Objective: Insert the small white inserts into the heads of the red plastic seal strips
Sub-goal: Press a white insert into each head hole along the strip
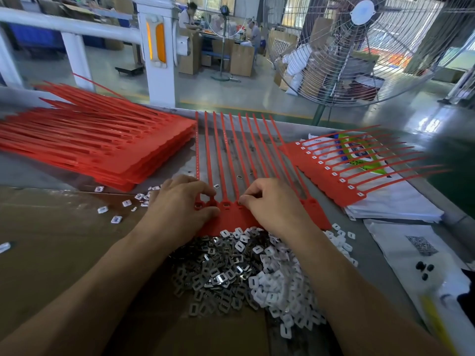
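- Right hand (pixel 272 206): fingers curled, the tips pinched down on a head of the strip sheet (pixel 231 217); an insert is probably in that grip, but the fingers hide it.
- Left hand (pixel 180 206): thumb and forefinger curled onto the heads at the sheet's left end, pressing it to the counter (pixel 164 168).
- Sheet: lies directly under both grips, its band of heads running left to right between them; each strip's long axis points away from the person.
- Open sockets show between the two grips, just left of the right fingertips, so the right hand is nearer the next one.
- Inserts (pixel 270 273): a loose pile just behind both grips, toward the person.
- Filled sheet (pixel 331 176): right of the right grip, tails fanning right.
- Unfilled stack (pixel 102 150): left of the left grip.
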The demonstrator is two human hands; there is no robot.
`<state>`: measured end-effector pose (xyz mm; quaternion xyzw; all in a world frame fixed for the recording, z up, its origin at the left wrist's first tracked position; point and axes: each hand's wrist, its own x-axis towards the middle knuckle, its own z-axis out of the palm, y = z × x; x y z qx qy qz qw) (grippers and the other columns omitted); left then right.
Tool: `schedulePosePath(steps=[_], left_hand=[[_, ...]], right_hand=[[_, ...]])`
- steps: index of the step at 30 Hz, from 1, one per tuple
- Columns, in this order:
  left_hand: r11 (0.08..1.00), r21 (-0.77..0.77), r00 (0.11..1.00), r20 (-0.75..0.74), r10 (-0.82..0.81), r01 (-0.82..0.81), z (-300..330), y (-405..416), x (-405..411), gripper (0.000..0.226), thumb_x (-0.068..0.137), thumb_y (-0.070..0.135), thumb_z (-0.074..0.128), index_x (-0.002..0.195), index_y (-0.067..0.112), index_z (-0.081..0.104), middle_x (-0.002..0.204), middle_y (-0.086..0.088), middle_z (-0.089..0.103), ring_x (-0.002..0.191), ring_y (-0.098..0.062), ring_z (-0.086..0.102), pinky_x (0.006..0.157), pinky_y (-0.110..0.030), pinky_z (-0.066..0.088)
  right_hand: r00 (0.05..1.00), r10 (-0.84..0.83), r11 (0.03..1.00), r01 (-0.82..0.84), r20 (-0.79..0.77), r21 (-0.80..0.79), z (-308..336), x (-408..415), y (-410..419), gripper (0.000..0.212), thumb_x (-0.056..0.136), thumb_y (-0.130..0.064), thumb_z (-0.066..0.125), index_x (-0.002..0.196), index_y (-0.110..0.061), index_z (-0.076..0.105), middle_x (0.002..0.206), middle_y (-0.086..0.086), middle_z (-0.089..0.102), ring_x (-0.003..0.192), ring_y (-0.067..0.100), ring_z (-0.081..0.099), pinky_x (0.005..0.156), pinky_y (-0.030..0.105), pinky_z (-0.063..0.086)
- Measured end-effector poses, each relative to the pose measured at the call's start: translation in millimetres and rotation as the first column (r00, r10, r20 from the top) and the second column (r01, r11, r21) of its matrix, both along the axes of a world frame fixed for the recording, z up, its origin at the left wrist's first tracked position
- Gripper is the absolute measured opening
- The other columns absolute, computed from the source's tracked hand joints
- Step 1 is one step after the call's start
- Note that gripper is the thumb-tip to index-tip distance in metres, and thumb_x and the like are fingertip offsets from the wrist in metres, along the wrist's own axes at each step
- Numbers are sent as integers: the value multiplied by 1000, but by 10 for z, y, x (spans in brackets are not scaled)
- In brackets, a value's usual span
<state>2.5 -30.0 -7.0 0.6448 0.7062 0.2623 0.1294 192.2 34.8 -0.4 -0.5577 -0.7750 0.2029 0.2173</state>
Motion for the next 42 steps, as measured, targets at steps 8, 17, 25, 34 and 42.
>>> schedulePosePath(steps=[8,17,25,34,42], left_hand=[[1000,4,1000,11,5,-5,-17,5,-1,37,85,54,70,120,43,64,134,12,51,129,-14,42,115,-50,28],[1000,7,1000,17,-2,2,-42,7,-19,37,85,56,69,119,44,63,133,12,51,128,-14,44,115,-50,29],[1000,-1,1000,18,-8,8,-44,6,-29,37,85,56,68,120,45,61,133,13,50,127,-13,45,115,-49,28],[1000,-13,1000,12,-16,16,-36,1,-33,38,86,57,67,122,45,60,136,13,49,129,-13,43,116,-49,26],[1000,-26,1000,7,-14,14,-36,4,-29,39,86,56,67,123,45,60,138,13,48,131,-13,41,117,-51,26]], right_hand=[[995,-36,999,37,-96,3,-46,6,6,8,94,-36,73,91,-29,76,80,-23,61,80,-1,60,69,18,45],[995,-9,997,2,-99,-77,-24,8,-14,11,97,-36,68,96,-27,75,85,-14,69,82,4,65,78,32,55],[991,-54,999,54,-121,1,-89,-32,-6,6,93,-34,74,93,-28,75,90,-17,68,87,3,64,78,31,54],[994,99,993,-96,-49,74,-65,104,-52,20,100,-17,65,107,-30,80,112,-15,73,80,-16,53,68,-2,38],[993,101,990,-94,-56,108,-68,120,-66,15,99,-22,68,106,-30,79,108,-19,70,87,-11,55,71,-2,36]])
